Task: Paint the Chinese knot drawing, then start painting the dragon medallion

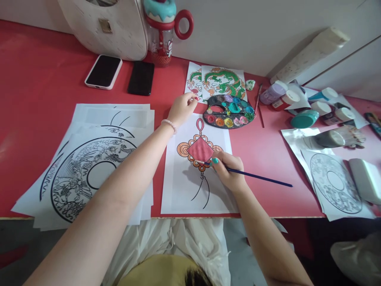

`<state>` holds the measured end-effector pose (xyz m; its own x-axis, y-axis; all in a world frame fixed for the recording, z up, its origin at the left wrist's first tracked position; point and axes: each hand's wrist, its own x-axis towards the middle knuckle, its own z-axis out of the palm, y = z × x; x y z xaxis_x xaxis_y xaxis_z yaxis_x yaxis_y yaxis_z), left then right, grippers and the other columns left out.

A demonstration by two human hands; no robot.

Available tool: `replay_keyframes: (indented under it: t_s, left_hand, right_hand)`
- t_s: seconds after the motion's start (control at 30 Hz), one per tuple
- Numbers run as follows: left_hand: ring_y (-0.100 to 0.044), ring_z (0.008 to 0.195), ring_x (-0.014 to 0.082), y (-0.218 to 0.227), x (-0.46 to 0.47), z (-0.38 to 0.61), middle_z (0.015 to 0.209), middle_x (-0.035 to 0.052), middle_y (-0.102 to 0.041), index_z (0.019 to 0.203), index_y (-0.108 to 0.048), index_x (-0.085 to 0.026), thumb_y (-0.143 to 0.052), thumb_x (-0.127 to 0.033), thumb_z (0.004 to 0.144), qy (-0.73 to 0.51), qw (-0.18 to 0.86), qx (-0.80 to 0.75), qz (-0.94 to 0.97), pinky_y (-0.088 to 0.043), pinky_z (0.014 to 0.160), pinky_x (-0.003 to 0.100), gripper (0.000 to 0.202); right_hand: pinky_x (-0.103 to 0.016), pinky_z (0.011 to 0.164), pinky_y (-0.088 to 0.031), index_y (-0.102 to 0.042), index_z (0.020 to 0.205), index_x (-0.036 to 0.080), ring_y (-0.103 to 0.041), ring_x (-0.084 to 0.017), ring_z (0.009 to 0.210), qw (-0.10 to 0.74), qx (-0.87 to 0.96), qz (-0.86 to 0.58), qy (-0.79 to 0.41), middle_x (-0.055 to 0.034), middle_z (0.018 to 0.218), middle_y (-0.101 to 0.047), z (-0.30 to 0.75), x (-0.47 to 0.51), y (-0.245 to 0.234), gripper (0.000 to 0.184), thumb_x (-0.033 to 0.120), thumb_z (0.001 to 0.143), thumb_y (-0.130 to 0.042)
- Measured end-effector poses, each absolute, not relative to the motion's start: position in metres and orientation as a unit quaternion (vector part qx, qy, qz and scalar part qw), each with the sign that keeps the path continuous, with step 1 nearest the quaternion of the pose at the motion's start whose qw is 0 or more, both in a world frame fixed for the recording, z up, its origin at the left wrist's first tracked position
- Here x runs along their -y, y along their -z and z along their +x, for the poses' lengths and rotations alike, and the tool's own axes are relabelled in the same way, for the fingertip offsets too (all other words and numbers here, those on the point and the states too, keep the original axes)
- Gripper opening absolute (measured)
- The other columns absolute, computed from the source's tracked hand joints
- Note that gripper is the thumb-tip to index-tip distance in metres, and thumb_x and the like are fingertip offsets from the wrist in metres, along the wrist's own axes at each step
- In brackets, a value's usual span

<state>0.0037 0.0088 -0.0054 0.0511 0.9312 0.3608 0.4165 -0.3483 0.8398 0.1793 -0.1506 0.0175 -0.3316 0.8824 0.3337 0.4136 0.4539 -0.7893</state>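
Observation:
A blue-handled paintbrush (258, 176) is pinched in my right hand (230, 171), its tip touching the lower edge of the red diamond in a knot drawing (201, 151). Orange loops surround the diamond, while the two tassel lines below are uncoloured. The drawing is on a white sheet (178, 190) in front of me. My left hand (183, 108) rests past the sheet's top edge with its fingers curled closed; what they hold, if anything, is hidden. Right beside it lies a black paint palette (229, 113) with several colours in its wells.
Printed sheets (98, 171) lie left, under my forearm. Dragon pictures (226, 81) lie behind the palette. Paint jars (274, 92), a cup of dark water (330, 138) and a white box (366, 180) stand right. Phones (104, 71), a bag (104, 28) and a tumbler (162, 35) are at the back.

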Motion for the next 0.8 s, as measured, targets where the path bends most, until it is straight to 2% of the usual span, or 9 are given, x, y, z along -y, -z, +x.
replay_keyframes:
  t_s: [0.1, 0.3, 0.43, 0.5, 0.63, 0.8]
  left_hand:
    - [-0.052, 0.063, 0.0127, 0.004, -0.008, 0.003, 0.065, 0.0012, -0.056, 0.081, -0.059, -0.016, -0.047, -0.022, 0.087, -0.471, 0.277, -0.502, 0.671, -0.037, 0.059, 0.025, 0.015]
    - [-0.046, 0.054, 0.0115, 0.004, -0.007, 0.003, 0.06, -0.0007, -0.053, 0.081, -0.061, -0.017, -0.048, -0.019, 0.084, -0.469, 0.278, -0.513, 0.663, -0.034, 0.053, 0.024, 0.013]
    - [-0.048, 0.056, 0.0112, 0.002, -0.006, 0.002, 0.063, -0.0003, -0.055, 0.082, -0.062, -0.016, -0.048, -0.019, 0.082, -0.468, 0.284, -0.511, 0.663, -0.036, 0.055, 0.024, 0.014]
    - [-0.049, 0.058, 0.0114, 0.001, -0.005, 0.002, 0.065, -0.0001, -0.057, 0.083, -0.062, -0.016, -0.048, -0.02, 0.082, -0.46, 0.289, -0.515, 0.663, -0.037, 0.057, 0.024, 0.015]
    - [-0.047, 0.056, 0.012, -0.001, -0.001, 0.001, 0.063, -0.0006, -0.055, 0.085, -0.063, -0.017, -0.047, -0.021, 0.082, -0.457, 0.29, -0.518, 0.663, -0.035, 0.054, 0.024, 0.016]
    - [-0.048, 0.056, 0.0132, -0.004, 0.002, 0.001, 0.063, 0.0, -0.055, 0.083, -0.062, -0.017, -0.047, -0.024, 0.083, -0.444, 0.291, -0.527, 0.664, -0.035, 0.054, 0.025, 0.017]
  right_hand:
    - [-0.024, 0.046, -0.03, -0.041, 0.057, 0.019, -0.037, -0.007, 0.046, 0.432, 0.723, -0.442, -0.309, 0.0036, 0.05, -0.04, 0.181, 0.152, -0.017, 0.034, 0.033, 0.088, -0.047]
    - [-0.023, 0.041, -0.024, -0.041, 0.055, 0.019, -0.033, -0.006, 0.039, 0.595, 0.543, -0.516, -0.291, 0.0063, 0.044, -0.034, 0.18, 0.148, -0.018, 0.039, 0.04, 0.087, -0.049]
    - [-0.022, 0.041, -0.025, -0.043, 0.057, 0.019, -0.034, -0.005, 0.041, 0.657, 0.412, -0.559, -0.295, 0.0053, 0.05, -0.041, 0.183, 0.139, -0.021, 0.036, 0.042, 0.083, -0.051]
    - [-0.022, 0.041, -0.026, -0.042, 0.058, 0.019, -0.033, -0.005, 0.041, 0.673, 0.361, -0.567, -0.308, 0.0051, 0.053, -0.042, 0.186, 0.135, -0.022, 0.035, 0.042, 0.082, -0.051]
    - [-0.022, 0.042, -0.025, -0.039, 0.056, 0.019, -0.031, -0.005, 0.041, 0.677, 0.325, -0.574, -0.326, 0.0066, 0.048, -0.036, 0.191, 0.13, -0.023, 0.037, 0.042, 0.082, -0.05]
    - [-0.023, 0.044, -0.024, -0.037, 0.053, 0.019, -0.028, -0.007, 0.044, 0.616, 0.377, -0.629, -0.288, 0.0065, 0.048, -0.032, 0.193, 0.133, -0.023, 0.038, 0.041, 0.082, -0.05]
